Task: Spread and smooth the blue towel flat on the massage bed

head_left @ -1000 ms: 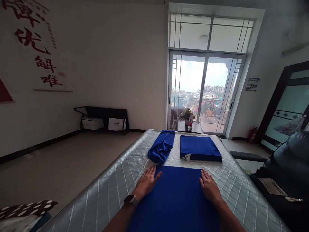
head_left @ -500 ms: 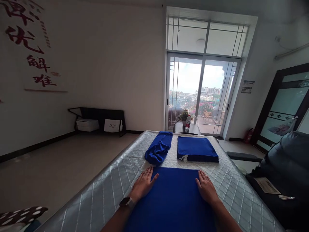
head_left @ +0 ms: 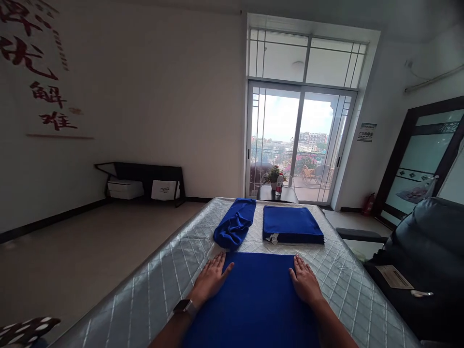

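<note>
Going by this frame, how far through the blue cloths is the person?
Done: a neatly folded stack of blue cloths lies at the far right of the quilted silver table cover. In hand: the left hand and right hand rest flat, palms down, on the far corners of a flat blue cloth. Left: a rumpled blue cloth lies unfolded at the far left.

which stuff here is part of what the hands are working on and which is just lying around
In hand:
left hand and right hand, both flat on the spread blue cloth
crumpled blue cloth
folded blue stack
quilted table

Lying about:
water bottle and potted plant on the small table
black chair
boxes by the wall
</note>
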The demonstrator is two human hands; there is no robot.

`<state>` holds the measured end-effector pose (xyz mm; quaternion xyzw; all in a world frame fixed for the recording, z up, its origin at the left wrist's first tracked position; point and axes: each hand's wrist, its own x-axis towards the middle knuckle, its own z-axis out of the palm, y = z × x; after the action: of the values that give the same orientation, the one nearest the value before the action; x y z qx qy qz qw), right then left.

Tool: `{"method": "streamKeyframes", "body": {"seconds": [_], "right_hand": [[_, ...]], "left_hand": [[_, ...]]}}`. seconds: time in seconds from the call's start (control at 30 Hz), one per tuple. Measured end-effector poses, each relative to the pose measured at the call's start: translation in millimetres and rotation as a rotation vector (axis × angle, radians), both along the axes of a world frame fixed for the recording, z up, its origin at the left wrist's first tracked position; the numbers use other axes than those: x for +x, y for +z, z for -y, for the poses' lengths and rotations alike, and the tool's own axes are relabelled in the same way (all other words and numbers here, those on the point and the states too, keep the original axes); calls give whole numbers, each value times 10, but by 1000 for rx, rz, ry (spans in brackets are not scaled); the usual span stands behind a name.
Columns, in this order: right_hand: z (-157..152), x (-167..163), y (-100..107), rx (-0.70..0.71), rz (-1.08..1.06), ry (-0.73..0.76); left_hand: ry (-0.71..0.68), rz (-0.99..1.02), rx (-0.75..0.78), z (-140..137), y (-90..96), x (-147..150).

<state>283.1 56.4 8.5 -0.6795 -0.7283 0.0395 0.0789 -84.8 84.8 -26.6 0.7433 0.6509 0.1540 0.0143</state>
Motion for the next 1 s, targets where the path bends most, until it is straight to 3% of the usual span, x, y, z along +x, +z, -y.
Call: {"method": "streamKeyframes", "body": {"seconds": [0.17, 0.3, 0.4, 0.53, 0.63, 0.73, 0.87, 1.0], "right_hand": [[1, 6, -3, 2, -15, -7], [-1, 11, -16, 6, -28, -8], [-4, 16, -26, 11, -39, -10], [-9, 19, -46, 25, -47, -19], [-14, 21, -67, 37, -46, -21], [-21, 25, -82, 41, -43, -14], [-22, 27, -78, 36, -46, -14], [7, 28, -56, 43, -7, 3]], "left_hand": [[-1, -25, 24, -78, -156, -67], [-20, -51, 47, -70, -162, -108], [22, 13, 64, -12, -24, -134], [39, 157, 156, 94, 295, -52], [-38, 264, 169, 224, 511, 209], [-246, 266, 75, 411, 635, 636], [-505, 125, 45, 570, 683, 1291], [-584, 113, 108, 451, 635, 1899]]}}
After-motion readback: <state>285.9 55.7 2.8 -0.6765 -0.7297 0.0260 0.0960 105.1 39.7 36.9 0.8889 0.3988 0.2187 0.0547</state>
